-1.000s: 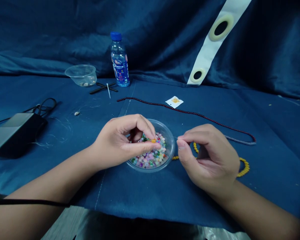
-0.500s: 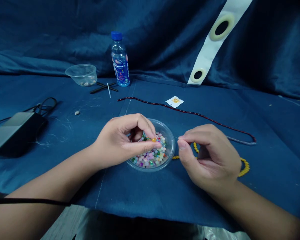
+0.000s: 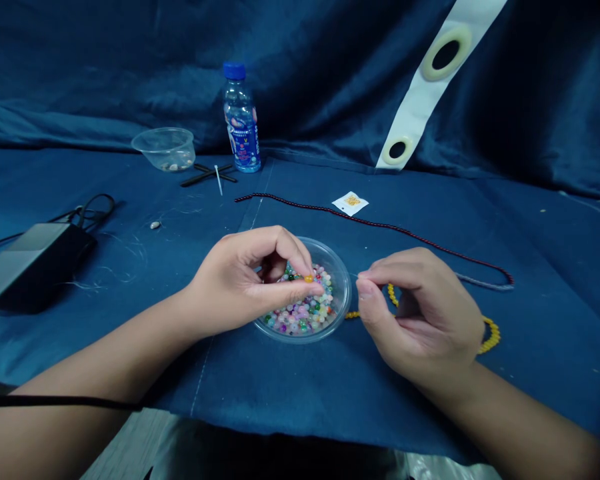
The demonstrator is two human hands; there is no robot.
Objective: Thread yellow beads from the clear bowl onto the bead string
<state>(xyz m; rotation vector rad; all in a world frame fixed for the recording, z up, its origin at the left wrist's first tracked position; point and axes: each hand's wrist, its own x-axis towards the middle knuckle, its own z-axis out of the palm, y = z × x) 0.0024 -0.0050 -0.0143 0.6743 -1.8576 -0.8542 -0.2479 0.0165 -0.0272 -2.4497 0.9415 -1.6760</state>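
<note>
Dim, bluish, even light, with faint glints along the clear plastic bowl point(image 3: 341, 287). Darkened corners, curved wide-angle distortion at the edges.

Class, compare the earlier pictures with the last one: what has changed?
Hardly anything: the whole scene sits slightly further right in the view, so the head shifted a little. Nothing was taken or let go. The left hand still pinches the orange bead over the glass bowl; the right hand still pinches a fine strand.

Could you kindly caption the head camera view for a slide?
Left hand pinches a round orange bead above a clear bead-filled bowl.
</note>
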